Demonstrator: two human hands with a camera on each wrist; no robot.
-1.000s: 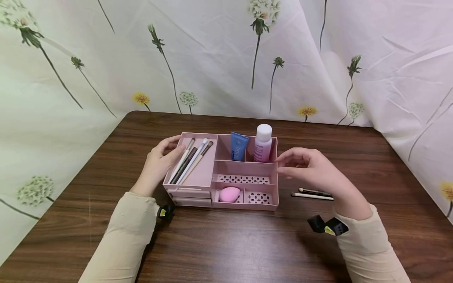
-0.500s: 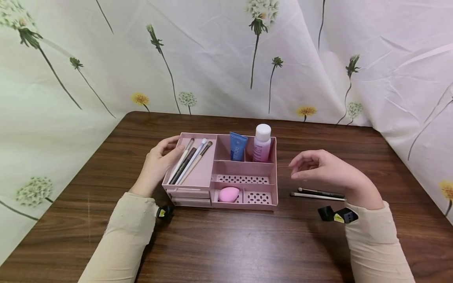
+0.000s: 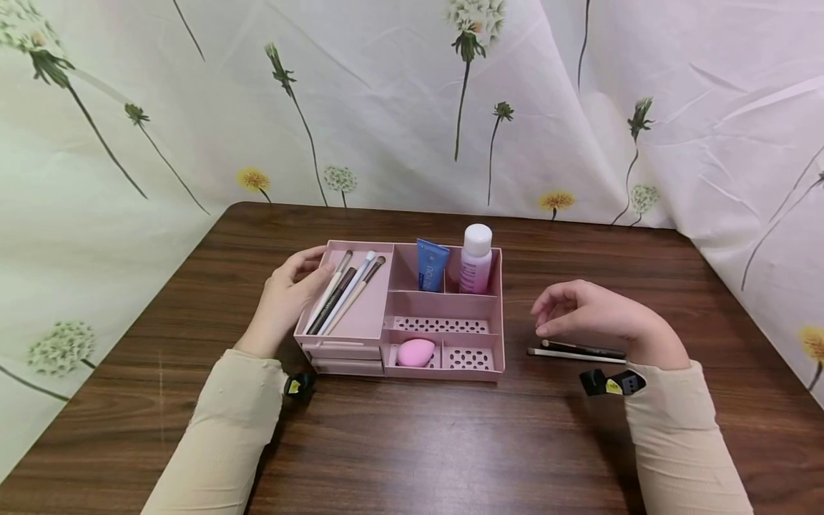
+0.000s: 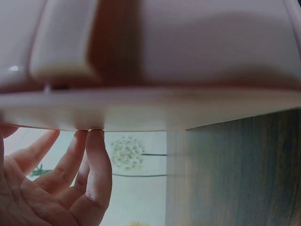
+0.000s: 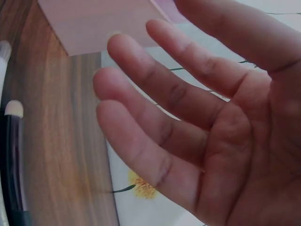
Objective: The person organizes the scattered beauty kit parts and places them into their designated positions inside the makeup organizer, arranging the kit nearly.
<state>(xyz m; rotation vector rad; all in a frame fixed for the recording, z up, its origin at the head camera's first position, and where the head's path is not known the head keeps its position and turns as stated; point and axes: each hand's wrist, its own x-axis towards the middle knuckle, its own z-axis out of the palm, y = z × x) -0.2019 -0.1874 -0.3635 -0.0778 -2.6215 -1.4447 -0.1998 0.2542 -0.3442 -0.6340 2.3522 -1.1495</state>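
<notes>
A pink makeup organizer (image 3: 444, 304) stands on the table. My left hand (image 3: 290, 297) holds its left side, thumb over the rim; in the left wrist view the fingertips (image 4: 96, 141) meet its pink wall. Makeup brushes (image 3: 360, 286) and a black tube (image 3: 331, 304) lie in its top left tray. The back compartments hold a blue squeeze tube (image 3: 432, 266) and a white-capped pink bottle (image 3: 476, 261). A pink makeup sponge (image 3: 415, 353) sits in a front compartment. My right hand (image 3: 586, 311) hovers, holding nothing, fingers loosely bent, just above a dark makeup brush (image 3: 582, 349) and a white-handled one (image 3: 573, 356).
Drawers (image 3: 347, 360) are closed in the organizer's lower left front. The dark wooden table (image 3: 412, 443) ends at the back against a white flower-print cloth (image 3: 386, 107).
My right hand has drawn away from the organizer's right wall, moving right, then sunk slightly towards the two brushes on the table. The left hand has stayed at the organizer.
</notes>
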